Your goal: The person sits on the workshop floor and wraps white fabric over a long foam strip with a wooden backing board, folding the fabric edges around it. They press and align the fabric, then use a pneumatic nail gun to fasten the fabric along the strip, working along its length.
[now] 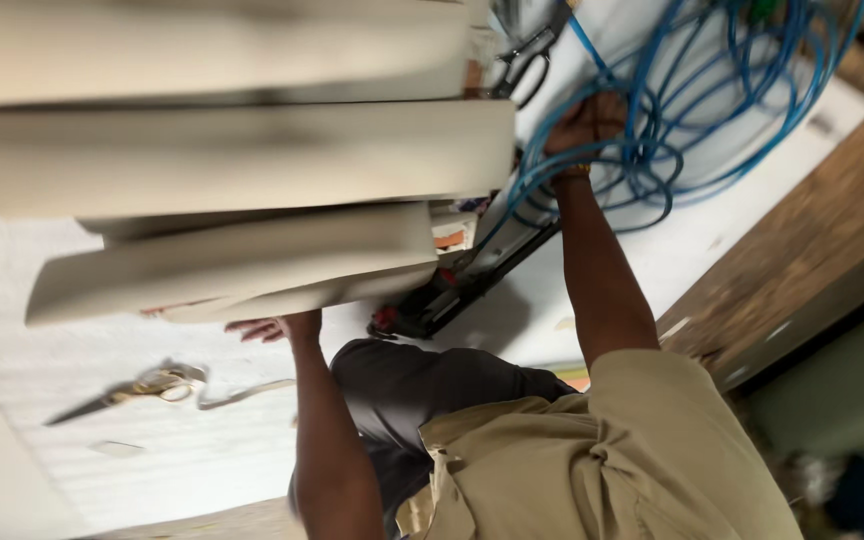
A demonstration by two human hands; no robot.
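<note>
My left hand (274,327) reaches to the lower edge of a stack of long beige padded panels (242,155), its fingers partly tucked under the lowest panel (252,262). My right hand (584,125) is closed around a coil of blue air hose (697,120) lying on the white surface. A black pneumatic tool with red parts (452,288) lies between my arms, just below the hose. The panels are blurred and hide much of the white surface behind them.
Metal scissors (142,385) and a strip of offcut (242,393) lie on the white worktop (152,460) at left. Black-handled scissors (527,60) sit near the top. A brown wooden board (812,240) borders the right. My khaki shirt (612,460) and dark trousers (422,385) fill the bottom.
</note>
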